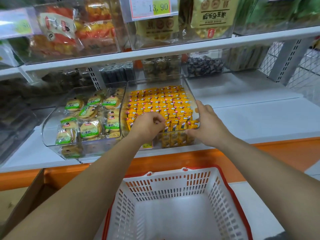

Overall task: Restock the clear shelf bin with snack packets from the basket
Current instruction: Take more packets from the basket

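the clear shelf bin [187,84], at 12 o'clock from the white basket [173,182], is filled with yellow snack packets [155,101]. its front right corner is gripped by the right hand [206,125]. the left hand [149,125] is curled over the front row, grip unclear.

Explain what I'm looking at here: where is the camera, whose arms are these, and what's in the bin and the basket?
There is no machine here: a person works bare-handed, and the one picture comes from a wide-angle camera on their head, looking down along both arms. On the white shelf stands a clear bin packed with rows of yellow snack packets. The right hand grips the bin's front right corner. The left hand reaches in with curled fingers on the front packets; whether it pinches one cannot be told. To its left, a second bin holds green-labelled biscuit packets. Below, the white basket with a red rim shows a bare floor where visible.
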